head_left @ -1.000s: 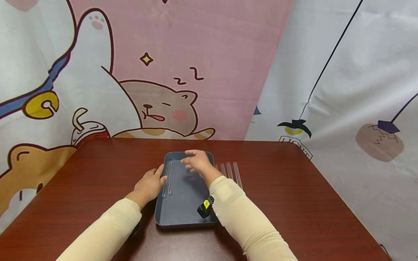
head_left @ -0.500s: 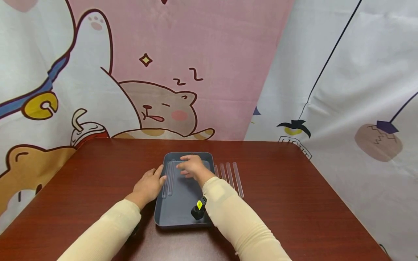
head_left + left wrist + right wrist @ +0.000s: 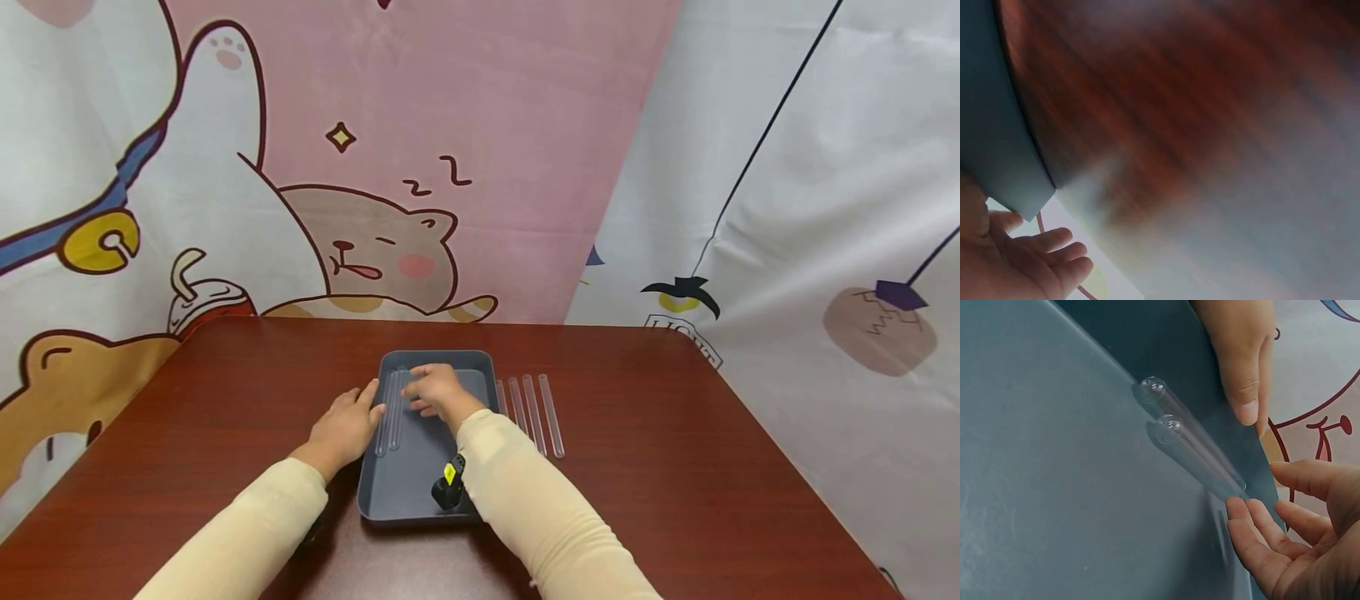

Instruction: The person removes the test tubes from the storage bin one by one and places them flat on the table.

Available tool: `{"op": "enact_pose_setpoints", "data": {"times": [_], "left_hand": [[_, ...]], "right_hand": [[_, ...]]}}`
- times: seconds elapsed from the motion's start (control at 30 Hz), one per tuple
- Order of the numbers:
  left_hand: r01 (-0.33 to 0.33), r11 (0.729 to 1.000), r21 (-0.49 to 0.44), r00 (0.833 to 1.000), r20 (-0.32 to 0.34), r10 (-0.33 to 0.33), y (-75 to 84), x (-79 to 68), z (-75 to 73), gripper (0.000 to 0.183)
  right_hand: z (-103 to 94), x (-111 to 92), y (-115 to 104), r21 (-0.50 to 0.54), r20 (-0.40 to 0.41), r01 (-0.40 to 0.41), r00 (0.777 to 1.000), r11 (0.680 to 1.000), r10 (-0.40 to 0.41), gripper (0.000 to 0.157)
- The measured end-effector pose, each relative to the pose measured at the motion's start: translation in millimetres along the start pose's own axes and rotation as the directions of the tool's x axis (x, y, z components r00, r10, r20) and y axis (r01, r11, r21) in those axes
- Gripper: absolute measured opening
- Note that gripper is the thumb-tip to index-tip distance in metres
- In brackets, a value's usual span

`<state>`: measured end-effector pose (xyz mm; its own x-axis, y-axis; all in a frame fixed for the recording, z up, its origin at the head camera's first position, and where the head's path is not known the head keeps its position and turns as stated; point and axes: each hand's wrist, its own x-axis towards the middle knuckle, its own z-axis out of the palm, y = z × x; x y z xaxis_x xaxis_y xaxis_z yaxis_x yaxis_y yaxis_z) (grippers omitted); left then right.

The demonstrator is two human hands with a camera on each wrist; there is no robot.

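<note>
A dark grey tray (image 3: 412,496) lies on the table. Inside it, along its left wall, two clear test tubes (image 3: 394,425) lie side by side, their rounded ends showing in the right wrist view. My left hand (image 3: 343,429) rests against the tray's left rim with fingers extended; the left wrist view has that hand (image 3: 1029,265) beside the tray's outer wall. Over the tray, my right hand (image 3: 438,395) hovers with fingers spread and nothing gripped. In the right wrist view its fingertips (image 3: 1236,509) are close to the tubes' far ends; whether they touch cannot be told.
Several more clear test tubes (image 3: 551,417) lie in a row on the brown table (image 3: 675,467), right of the tray. A cartoon-print cloth (image 3: 510,167) hangs behind the table. A small black device (image 3: 447,492) sits on my right wrist.
My right hand has shifted left and a little nearer to me, toward the tubes in the tray. More of the row outside the tray shows. My left hand has stayed at the rim.
</note>
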<state>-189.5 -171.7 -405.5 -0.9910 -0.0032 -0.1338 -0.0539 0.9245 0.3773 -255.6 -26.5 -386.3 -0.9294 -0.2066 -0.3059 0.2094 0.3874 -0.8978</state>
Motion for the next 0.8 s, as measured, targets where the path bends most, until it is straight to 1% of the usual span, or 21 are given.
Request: {"op": "enact_pose_setpoints", "data": {"times": [0.17,0.47,0.67,0.8], "left_hand": [[0.002,1.0,0.011,1.0,0.007,-0.003,0.3,1.8,-0.4,0.058],[0.016,1.0,-0.009,1.0,0.01,-0.016,1.8,1.6,-0.6,0.057],[0.029,1.0,-0.004,0.999,0.014,-0.029,2.0,1.3,0.3,0.057],[0.033,0.999,-0.001,0.999,0.015,-0.033,2.5,0.6,0.2,0.057]], "right_hand": [[2.1,2,1,0.008,-0.003,-0.006,1.0,1.0,0.006,0.046],[5.5,7,8,0.07,0.016,-0.043,0.999,0.997,0.042,0.046],[9.2,9,11,0.086,0.019,-0.041,0.999,0.995,0.039,0.045],[11.1,11,12,0.075,0.015,-0.034,0.999,0.997,0.033,0.045]]}}
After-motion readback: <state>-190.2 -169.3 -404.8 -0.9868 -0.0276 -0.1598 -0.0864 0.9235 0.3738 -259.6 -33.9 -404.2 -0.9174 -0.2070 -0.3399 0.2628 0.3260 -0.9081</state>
